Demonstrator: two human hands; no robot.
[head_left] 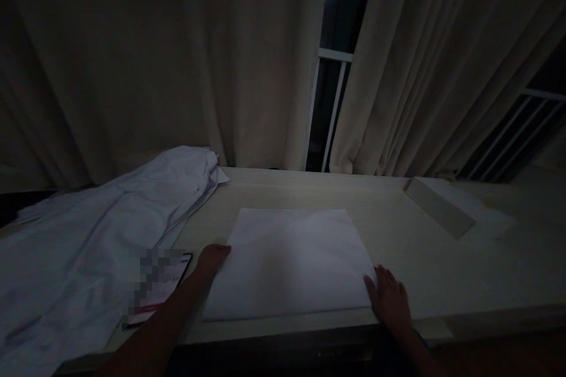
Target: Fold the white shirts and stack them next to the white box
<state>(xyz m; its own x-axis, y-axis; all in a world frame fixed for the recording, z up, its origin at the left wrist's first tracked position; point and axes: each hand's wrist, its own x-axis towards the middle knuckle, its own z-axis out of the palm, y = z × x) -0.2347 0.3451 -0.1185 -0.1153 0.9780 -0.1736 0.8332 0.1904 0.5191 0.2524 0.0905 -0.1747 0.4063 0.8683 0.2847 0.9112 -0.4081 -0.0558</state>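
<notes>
At the near edge of the pale wooden table point(398, 230), square to the person, lies a folded white cloth point(287, 262), flat and smooth, its front edge running parallel to the table's lip. Both bare hands rest at its sides, neither closed around anything. The left hand point(211, 260) sits at the cloth's 9 o'clock, fingers loosely curled and touching the left edge near the far corner. The right hand point(389, 297) lies at about 4 o'clock, palm down with fingers spread wide, fingertips just meeting the near right corner. Just beside the left forearm, at 8 o'clock from the cloth, a smartphone point(159, 288) lies face up with its screen lit, partly overlapping a loose heap of white fabric point(101, 247) that spreads from 9 to 10 o'clock and spills past the left end of the table. At 2 o'clock, well apart from the cloth, a pale flat box-like object point(442, 206) lies slanted on the tabletop; the dim light hides what it is. Beyond the table, at 12 o'clock, beige curtains point(177, 70) hang with a gap showing a dark window and white bars point(329, 112).
</notes>
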